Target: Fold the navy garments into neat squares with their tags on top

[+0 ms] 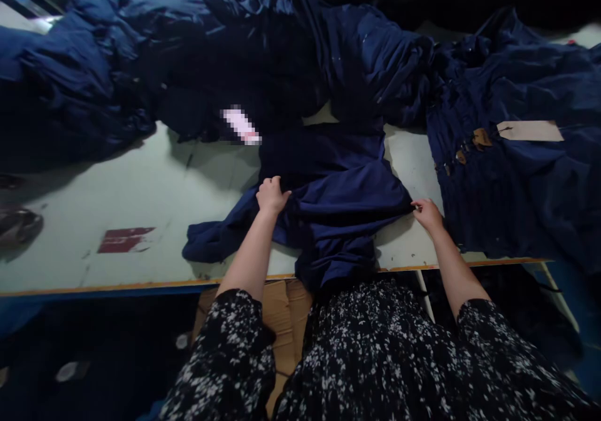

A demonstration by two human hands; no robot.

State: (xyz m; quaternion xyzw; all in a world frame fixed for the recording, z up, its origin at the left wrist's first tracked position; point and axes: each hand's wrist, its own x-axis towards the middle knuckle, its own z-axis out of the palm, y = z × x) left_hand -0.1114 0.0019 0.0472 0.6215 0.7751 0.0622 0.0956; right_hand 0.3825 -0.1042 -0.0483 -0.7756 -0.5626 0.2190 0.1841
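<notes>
A navy blue garment (347,189) lies in front of me on the pale tabletop, partly folded, with a sleeve-like part stretching to the left and some cloth hanging over the front edge. My left hand (272,197) is on its left side, fingers curled into the cloth and thumb sticking out to the right. At the garment's right corner, my right hand (426,213) pinches the edge between thumb and fingers. The cloth is drawn fairly taut between both hands. The fingertips of my left hand are partly hidden.
Large heaps of navy cloth (375,52) line the back of the table (141,189). To the right lies a stack of navy pieces (488,202) with a beige tag (530,131). Cardboard (279,311) and dark cloth (117,346) sit below the table edge.
</notes>
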